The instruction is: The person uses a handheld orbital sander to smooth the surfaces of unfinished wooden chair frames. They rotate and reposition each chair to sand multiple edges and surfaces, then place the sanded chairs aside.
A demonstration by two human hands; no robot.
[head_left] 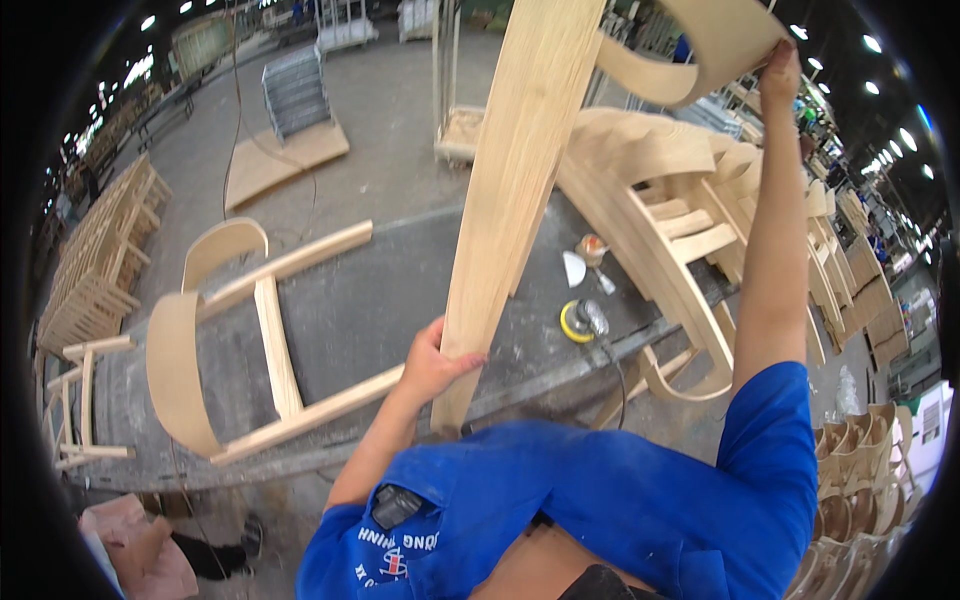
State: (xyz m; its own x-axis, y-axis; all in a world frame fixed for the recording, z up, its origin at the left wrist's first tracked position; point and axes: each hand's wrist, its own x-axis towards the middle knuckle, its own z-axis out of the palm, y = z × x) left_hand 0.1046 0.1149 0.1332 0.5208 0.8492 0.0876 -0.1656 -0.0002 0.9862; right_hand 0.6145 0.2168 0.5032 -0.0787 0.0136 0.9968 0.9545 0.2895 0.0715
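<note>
A pale wooden chair frame is raised upright before me, above the worktable. My left hand is closed around the lower part of its long straight rail, thumb across the front face. With my arm stretched up at the far right, my right hand grips the edge of the frame's curved bent-wood part. A similar frame lies on the table to the left, with straight rails, a crossbar and curved ends. A round sander with a yellow pad rests near the table's front edge.
Behind the sander sit a small round container and a white piece. Stacked curved chair frames crowd the right. Another frame lies at the table's left end. A person in pink is at lower left.
</note>
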